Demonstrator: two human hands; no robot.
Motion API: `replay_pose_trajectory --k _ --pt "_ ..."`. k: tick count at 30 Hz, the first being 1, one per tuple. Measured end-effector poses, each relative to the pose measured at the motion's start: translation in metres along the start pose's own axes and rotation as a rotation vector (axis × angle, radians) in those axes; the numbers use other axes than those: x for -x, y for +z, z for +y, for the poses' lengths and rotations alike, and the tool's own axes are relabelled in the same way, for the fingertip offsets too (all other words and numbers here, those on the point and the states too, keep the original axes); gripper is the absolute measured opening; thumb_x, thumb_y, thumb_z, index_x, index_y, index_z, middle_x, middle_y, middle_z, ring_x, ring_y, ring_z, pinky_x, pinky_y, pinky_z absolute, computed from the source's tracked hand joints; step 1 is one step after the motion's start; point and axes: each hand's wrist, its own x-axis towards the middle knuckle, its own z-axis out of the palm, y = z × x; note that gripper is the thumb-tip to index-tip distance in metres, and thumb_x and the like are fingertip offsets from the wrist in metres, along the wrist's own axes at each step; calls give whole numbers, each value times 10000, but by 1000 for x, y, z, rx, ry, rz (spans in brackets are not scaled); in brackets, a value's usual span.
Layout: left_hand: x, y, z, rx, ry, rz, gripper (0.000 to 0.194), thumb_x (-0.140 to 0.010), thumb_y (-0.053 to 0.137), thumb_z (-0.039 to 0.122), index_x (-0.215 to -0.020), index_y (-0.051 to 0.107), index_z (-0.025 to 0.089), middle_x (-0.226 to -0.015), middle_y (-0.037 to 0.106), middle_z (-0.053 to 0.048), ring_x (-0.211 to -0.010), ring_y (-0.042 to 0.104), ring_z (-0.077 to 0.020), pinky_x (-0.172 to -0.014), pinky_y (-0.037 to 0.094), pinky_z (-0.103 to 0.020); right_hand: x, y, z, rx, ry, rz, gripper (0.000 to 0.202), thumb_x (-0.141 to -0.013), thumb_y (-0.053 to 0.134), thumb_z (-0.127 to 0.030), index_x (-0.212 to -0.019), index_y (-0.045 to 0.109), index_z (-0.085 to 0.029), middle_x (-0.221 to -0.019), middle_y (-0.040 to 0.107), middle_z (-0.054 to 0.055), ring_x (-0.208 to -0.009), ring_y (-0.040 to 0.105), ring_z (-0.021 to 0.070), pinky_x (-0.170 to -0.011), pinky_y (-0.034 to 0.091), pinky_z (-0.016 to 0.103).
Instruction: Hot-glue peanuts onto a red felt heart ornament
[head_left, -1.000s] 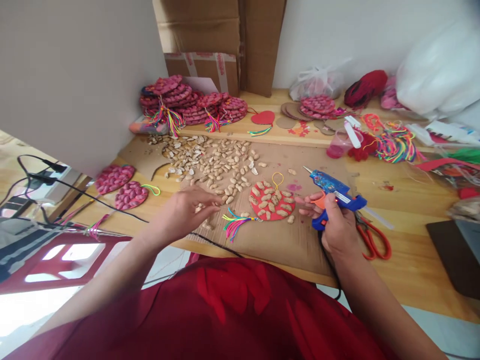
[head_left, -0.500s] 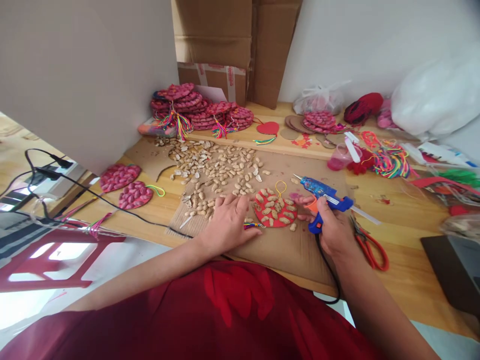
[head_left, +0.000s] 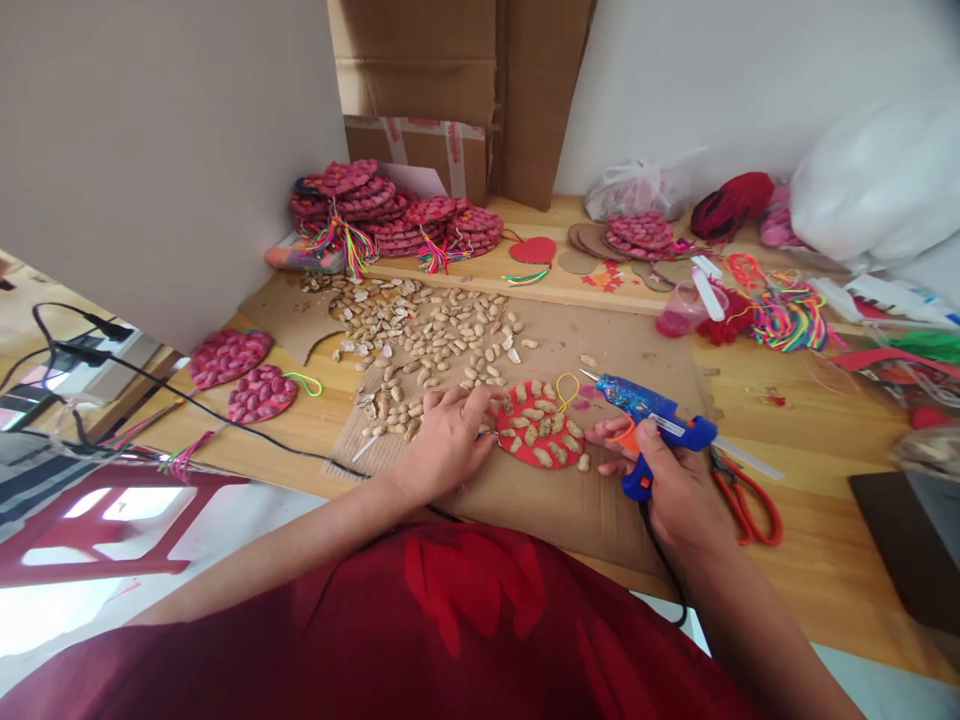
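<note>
My right hand [head_left: 675,480] is wrapped round the handle of a blue glue gun [head_left: 637,400] with an orange trigger; a clear glue stick pokes out of its back. Its metal nozzle points left, just above and right of a red heart [head_left: 538,462] covered with peanuts in their shells. A yellow cord loop [head_left: 568,390] sticks out at the heart's upper right. At the heart's left edge, my left hand [head_left: 450,440] is closed with finger and thumb on the rim, partly hiding a colourful tassel. One loose peanut [head_left: 583,463] lies beside the heart.
Unshelled peanuts [head_left: 450,335] spread over the cardboard sheet [head_left: 600,520]. Red-handled pliers [head_left: 750,505] lie at the right. Pink finished pieces [head_left: 360,205] are stacked at the back. Two pink hearts [head_left: 261,394] lie left, near a black power cord [head_left: 225,425]. Coloured strings [head_left: 787,315] lie back right.
My left hand has closed on the heart's left edge, and the heart has turned and shifted slightly left. The glue gun stays in my right hand, slightly lower.
</note>
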Motion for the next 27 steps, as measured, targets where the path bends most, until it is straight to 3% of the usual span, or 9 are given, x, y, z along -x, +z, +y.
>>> replay_pose_trajectory --k 8,12,16,22,27 --pt "-9 3 -16 9 -36 -28 591 -848 530 78 -1406 418 239 -1135 740 -33 -1127 601 -247 -969 363 -440 25 5 0 -107 187 -112 360 -986 654 -546 -993 696 -188 -1077 642 105 -1004 673 320 -608 613 270" --pt "-14 7 -19 48 -26 -23 548 -875 518 89 -1396 445 242 -1127 748 -24 -1145 602 -237 -973 359 -434 27 6 1 -130 232 -148 406 -964 670 -580 -966 697 -175 -1049 643 115 -969 682 320 -608 618 278" --pt "-18 6 -16 79 -10 -31 499 -895 502 102 -1376 481 235 -1123 752 -18 -1123 604 -232 -1005 345 -443 26 5 0 -150 181 -91 360 -969 680 -542 -960 709 -183 -1027 648 109 -987 673 312 -618 621 279" --pt "-14 -1 -13 66 2 -34 585 -834 537 94 -1398 474 234 -1179 730 -24 -1155 578 -241 -1019 333 -448 17 3 -6 -136 29 59 355 -946 705 -535 -913 715 -182 -979 643 99 -1019 655 329 -651 634 313" --pt "-14 1 -16 66 -27 -50 596 -828 535 81 -1398 483 248 -1154 737 -15 -1180 565 -240 -1017 337 -441 7 2 -3 -128 7 25 357 -954 695 -533 -911 731 -180 -979 653 108 -1040 647 331 -654 638 315"
